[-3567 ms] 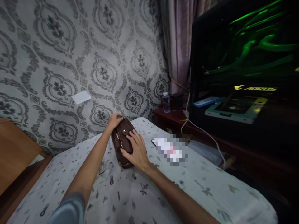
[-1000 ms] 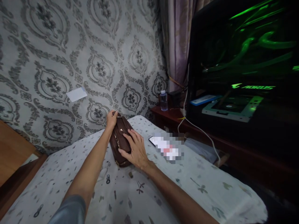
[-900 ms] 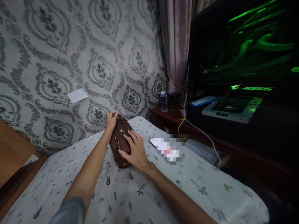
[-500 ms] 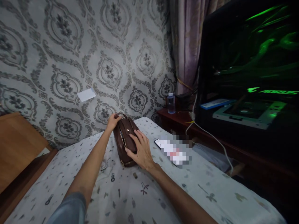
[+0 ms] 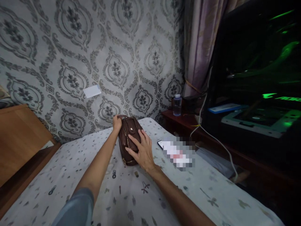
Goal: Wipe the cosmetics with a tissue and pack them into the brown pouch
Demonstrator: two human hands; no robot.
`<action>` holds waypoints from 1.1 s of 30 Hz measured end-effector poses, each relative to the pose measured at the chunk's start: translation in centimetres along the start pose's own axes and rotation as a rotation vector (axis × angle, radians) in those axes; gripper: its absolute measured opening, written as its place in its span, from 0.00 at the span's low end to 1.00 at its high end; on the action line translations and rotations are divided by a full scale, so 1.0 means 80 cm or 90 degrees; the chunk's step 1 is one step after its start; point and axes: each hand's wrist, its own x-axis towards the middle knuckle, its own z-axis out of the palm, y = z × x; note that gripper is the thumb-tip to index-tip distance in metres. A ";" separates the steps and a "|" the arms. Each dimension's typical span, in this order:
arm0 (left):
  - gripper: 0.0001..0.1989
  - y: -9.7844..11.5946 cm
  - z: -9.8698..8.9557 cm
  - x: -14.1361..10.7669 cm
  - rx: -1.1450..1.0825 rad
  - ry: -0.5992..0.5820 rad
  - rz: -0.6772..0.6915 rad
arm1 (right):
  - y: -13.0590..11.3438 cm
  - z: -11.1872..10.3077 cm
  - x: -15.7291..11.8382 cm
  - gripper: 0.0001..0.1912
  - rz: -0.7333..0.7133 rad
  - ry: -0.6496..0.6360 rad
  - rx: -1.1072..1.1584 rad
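A brown leather bag (image 5: 127,127) with gold-coloured zips and a round stud lies on the patterned white sheet (image 5: 94,157). At its far left corner, by the handle, my left hand (image 5: 117,123) is closed on the bag; its fingertips are partly hidden. My right hand (image 5: 143,150) rests on the bag's near right part with the fingers spread. To the right of the bag lies a phone (image 5: 174,153), its screen blurred out.
A clear bottle (image 5: 177,105) stands on a dark red bedside surface (image 5: 168,115) at the right. A white cable (image 5: 219,140) hangs beside a large dark PC case (image 5: 254,75). A wooden board (image 5: 23,135) stands at the left.
The bag has tipped so that its studded face shows more, and its side opening looks narrower. My left hand has shifted slightly right along with it. The view has turned a little left.
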 end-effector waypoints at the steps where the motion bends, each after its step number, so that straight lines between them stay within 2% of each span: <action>1: 0.14 0.000 -0.001 0.000 0.001 0.000 0.004 | -0.001 0.000 -0.001 0.24 0.001 -0.002 -0.008; 13: 0.00 -0.005 -0.024 -0.002 0.022 -0.017 0.046 | 0.003 0.002 -0.002 0.22 -0.013 0.010 -0.022; 28: 0.06 0.008 -0.037 -0.008 0.098 -0.073 0.109 | 0.002 0.002 -0.002 0.23 -0.002 0.002 -0.021; 33: 0.05 0.026 -0.032 -0.010 0.129 -0.096 0.136 | 0.002 0.003 -0.002 0.23 0.003 0.010 -0.014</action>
